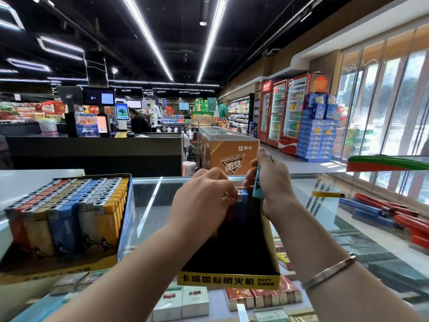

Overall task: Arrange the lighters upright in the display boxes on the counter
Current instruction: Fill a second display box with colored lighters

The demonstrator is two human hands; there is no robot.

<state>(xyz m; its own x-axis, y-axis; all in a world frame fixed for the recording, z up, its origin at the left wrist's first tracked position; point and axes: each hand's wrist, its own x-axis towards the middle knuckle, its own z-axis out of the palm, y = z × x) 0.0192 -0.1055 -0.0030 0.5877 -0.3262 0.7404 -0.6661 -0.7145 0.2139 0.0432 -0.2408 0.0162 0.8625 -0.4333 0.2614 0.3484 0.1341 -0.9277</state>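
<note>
Lighters [69, 201] pack left box [125, 219] upright — right box [228, 280] nearly empty.

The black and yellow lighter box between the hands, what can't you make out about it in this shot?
Head view only:
- How many lighters stand in the black and yellow cardboard display box: its dark inside and the left hand hide them.
- What the left hand's fingers pinch: curled over it.
- The print on the light blue lighter in the right hand: mostly covered by the fingers.
</note>
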